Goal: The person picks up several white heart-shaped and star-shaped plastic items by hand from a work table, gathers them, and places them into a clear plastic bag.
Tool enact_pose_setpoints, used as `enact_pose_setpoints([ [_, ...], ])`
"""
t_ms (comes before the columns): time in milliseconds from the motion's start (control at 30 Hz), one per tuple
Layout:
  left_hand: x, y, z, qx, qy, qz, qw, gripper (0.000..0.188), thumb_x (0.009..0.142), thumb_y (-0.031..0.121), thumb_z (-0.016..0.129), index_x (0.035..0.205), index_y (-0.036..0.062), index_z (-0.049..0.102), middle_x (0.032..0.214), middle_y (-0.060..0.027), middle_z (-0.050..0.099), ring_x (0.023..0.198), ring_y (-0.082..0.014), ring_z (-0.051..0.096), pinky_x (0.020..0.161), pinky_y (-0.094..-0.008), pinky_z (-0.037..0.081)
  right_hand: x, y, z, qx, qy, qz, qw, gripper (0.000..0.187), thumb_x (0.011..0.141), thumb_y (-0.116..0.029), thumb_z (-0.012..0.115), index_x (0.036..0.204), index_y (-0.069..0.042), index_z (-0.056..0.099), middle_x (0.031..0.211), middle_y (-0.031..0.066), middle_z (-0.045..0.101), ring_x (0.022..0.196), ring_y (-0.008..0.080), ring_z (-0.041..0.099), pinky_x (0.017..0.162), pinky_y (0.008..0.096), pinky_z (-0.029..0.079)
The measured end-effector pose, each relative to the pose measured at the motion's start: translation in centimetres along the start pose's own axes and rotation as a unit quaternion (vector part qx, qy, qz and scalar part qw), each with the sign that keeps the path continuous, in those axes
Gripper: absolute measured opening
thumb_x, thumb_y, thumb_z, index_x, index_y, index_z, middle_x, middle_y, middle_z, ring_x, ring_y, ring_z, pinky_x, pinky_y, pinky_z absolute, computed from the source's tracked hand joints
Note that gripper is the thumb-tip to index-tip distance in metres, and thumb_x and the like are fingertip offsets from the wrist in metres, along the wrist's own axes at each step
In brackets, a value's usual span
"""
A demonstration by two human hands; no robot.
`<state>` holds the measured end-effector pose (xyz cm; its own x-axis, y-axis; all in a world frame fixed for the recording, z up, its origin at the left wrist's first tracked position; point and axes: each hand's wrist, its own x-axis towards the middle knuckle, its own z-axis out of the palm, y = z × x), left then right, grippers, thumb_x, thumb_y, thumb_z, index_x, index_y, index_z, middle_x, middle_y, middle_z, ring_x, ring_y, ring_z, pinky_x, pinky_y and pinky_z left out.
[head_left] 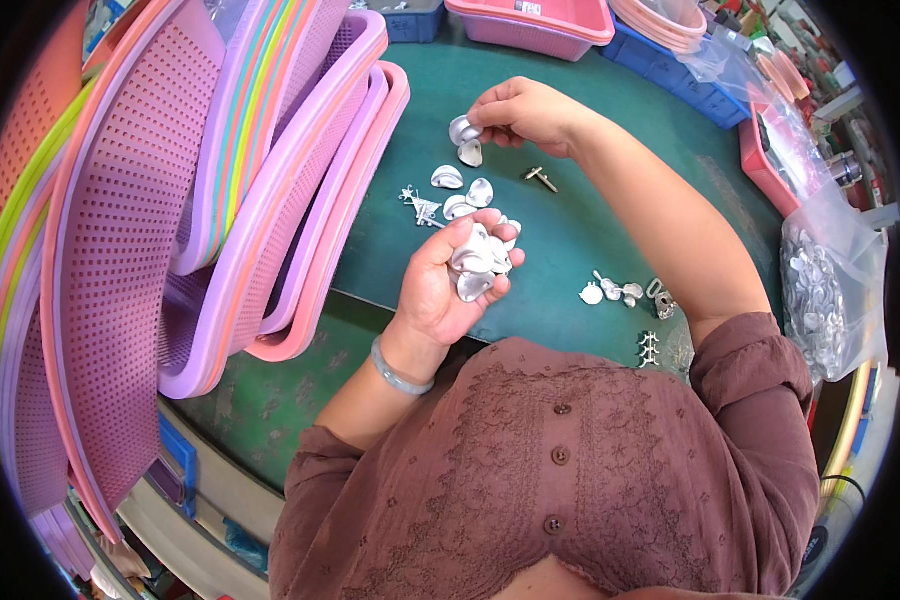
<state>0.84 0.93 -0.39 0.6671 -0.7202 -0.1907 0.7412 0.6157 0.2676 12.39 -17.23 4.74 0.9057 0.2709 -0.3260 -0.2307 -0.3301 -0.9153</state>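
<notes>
My left hand (450, 285) is turned palm up, its fingers curled around a small heap of silvery curved metal pieces (478, 256). Farther off on the green table, my right hand (518, 112) pinches a similar rounded metal piece (462, 130) between thumb and fingertips. Just below that lies another curved piece (470, 153). Several more loose curved pieces (447, 177) rest between my two hands. Left of them is a star-shaped metal part (422, 207) with small bits around it. A short T-shaped metal part (541, 179) lies to the right, under my right wrist.
Stacked pink and purple perforated baskets (300, 190) crowd the left side. On the right of the green table (570, 230) lie small metal parts (611, 289) and a plastic bag (815, 290) full of metal pieces. Pink (535, 35) and blue bins (670, 68) line the far edge.
</notes>
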Motion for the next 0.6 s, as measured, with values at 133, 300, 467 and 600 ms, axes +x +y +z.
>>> enact_pose_setpoints([
  [133, 0.3, -0.1, 0.2, -0.021, 0.008, -0.012, 1.0, 0.026, 0.087, 0.027, 0.048, 0.101, 0.005, 0.054, 0.096, -0.0107, 0.057, 0.084, -0.0251, 0.058, 0.057, -0.0312, 0.052, -2.4, -0.4, -0.3, 0.112, -0.037, -0.001, 0.993, 0.013, 0.079, -0.015, 0.058, 0.081, -0.002, 0.06, 0.069, 0.0038, 0.059, 0.058, 0.0081, 0.049, 0.052, 0.0204, 0.037],
  [300, 0.1, -0.2, 1.0, -0.013, 0.031, -0.008, 0.999, 0.032, 0.087, 0.032, 0.048, 0.103, 0.005, 0.054, 0.094, -0.0108, 0.058, 0.083, -0.0263, 0.059, 0.058, -0.0323, 0.052, -4.6, -0.6, 0.0, 0.106, -0.055, -0.055, 0.991, 0.015, 0.08, -0.015, 0.059, 0.083, -0.001, 0.063, 0.068, 0.0037, 0.06, 0.057, 0.0092, 0.05, 0.052, 0.0216, 0.04],
  [467, 0.2, -0.1, 1.1, -0.022, 0.017, -0.004, 1.0, 0.034, 0.087, 0.035, 0.047, 0.102, 0.0053, 0.055, 0.094, -0.0106, 0.058, 0.083, -0.0266, 0.059, 0.059, -0.0324, 0.052, -7.0, -1.3, 0.6, -0.193, -0.147, -0.197, 0.95, 0.022, 0.081, -0.018, 0.058, 0.09, 0.001, 0.063, 0.075, 0.0054, 0.062, 0.067, 0.0133, 0.055, 0.063, 0.0272, 0.045],
  [600, 0.2, -0.5, 0.6, -0.031, 0.023, -0.018, 0.999, 0.028, 0.087, 0.03, 0.05, 0.1, 0.0061, 0.055, 0.095, -0.0105, 0.058, 0.082, -0.0259, 0.059, 0.058, -0.0313, 0.052, -3.8, 0.4, 0.0, -0.338, -0.015, -0.15, 0.929, 0.023, 0.077, -0.018, 0.062, 0.091, 0.0, 0.062, 0.082, 0.0105, 0.06, 0.074, 0.0183, 0.057, 0.066, 0.0304, 0.046],
])
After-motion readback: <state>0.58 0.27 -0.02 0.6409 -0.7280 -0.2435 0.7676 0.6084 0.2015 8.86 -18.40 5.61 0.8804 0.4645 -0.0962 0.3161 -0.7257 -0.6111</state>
